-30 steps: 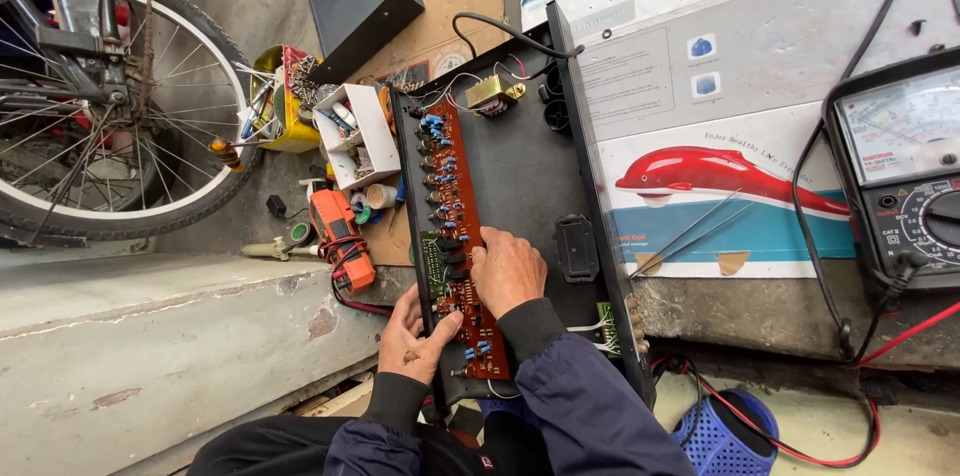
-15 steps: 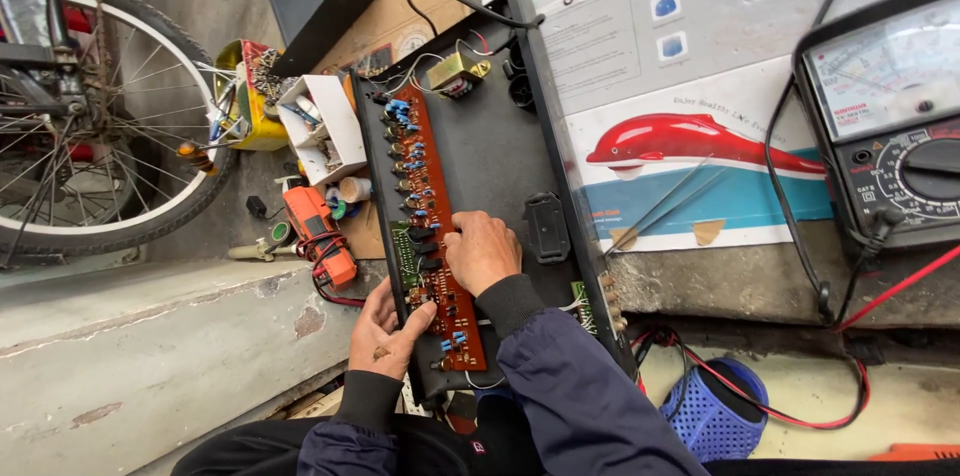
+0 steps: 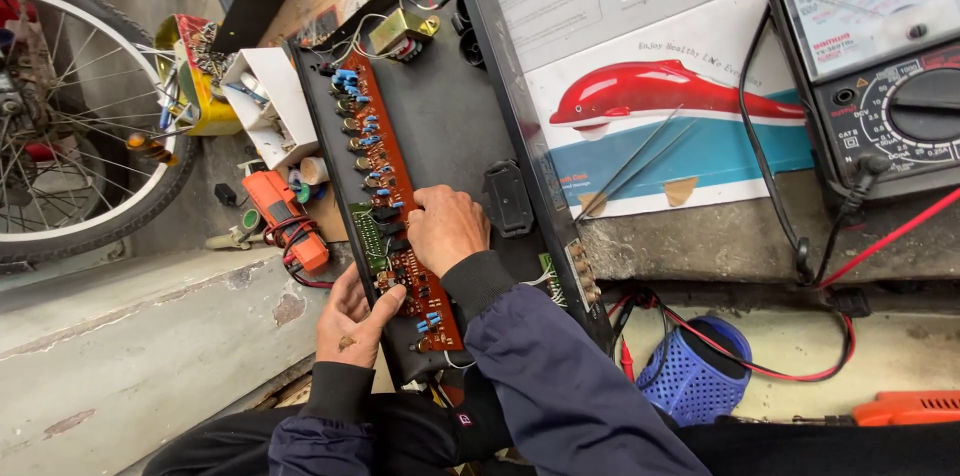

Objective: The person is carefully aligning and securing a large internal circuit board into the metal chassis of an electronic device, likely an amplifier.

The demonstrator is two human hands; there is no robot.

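**Bare hands on an exposed board**

We have our left hand point(image 3: 350, 321) spread flat against the near edge of the long brown circuit board point(image 3: 392, 206), thumb resting on it, steadying it inside the black chassis point(image 3: 450, 116). Our right hand point(image 3: 447, 228) is curled on the board's middle, fingertips pressed together on something we cannot make out. We judge the risks to be these: pressing too hard could flex the board and crack solder joints; a slipping finger could bend the small upright components; the thin wires near the transformer point(image 3: 400, 31) could snag. The red meter lead point(image 3: 890, 236) lies well apart.
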